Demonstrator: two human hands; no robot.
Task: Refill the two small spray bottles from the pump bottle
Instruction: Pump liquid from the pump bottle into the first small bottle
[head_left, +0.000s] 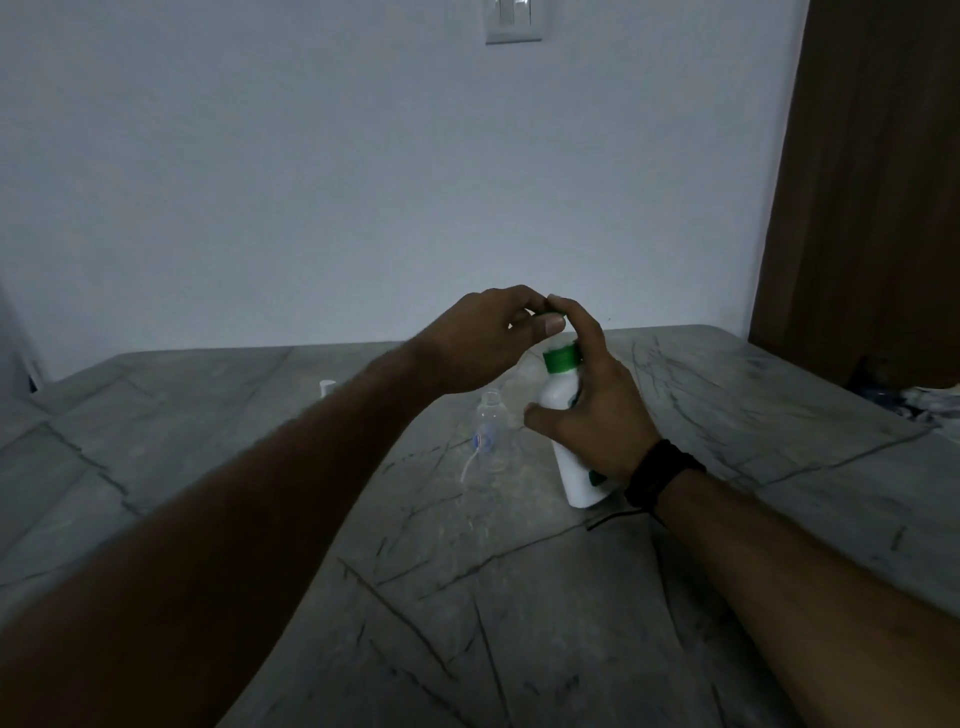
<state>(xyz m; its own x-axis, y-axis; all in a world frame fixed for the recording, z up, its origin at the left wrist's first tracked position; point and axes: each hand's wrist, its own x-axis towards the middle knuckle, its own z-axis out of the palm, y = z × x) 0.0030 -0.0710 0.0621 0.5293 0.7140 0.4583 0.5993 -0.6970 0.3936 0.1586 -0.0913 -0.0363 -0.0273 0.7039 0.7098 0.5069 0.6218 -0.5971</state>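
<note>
A white pump bottle (562, 400) with a green collar stands tilted on the grey marble table (519, 597). My right hand (592, 410) wraps around its body, forefinger reaching up to the top. My left hand (488, 343) pinches the green pump head (546, 313) from above. Just left of the pump bottle stands a clear small spray bottle (489, 428) with its neck open and no cap on. A thin white tube (467, 467) lies beside its base. A second clear bottle may stand behind my left hand, mostly hidden.
A small white cap (327, 387) stands further back on the left of the table. Dark clutter (904, 395) sits at the table's right edge beside a brown door (872, 182). A white wall rises behind the table.
</note>
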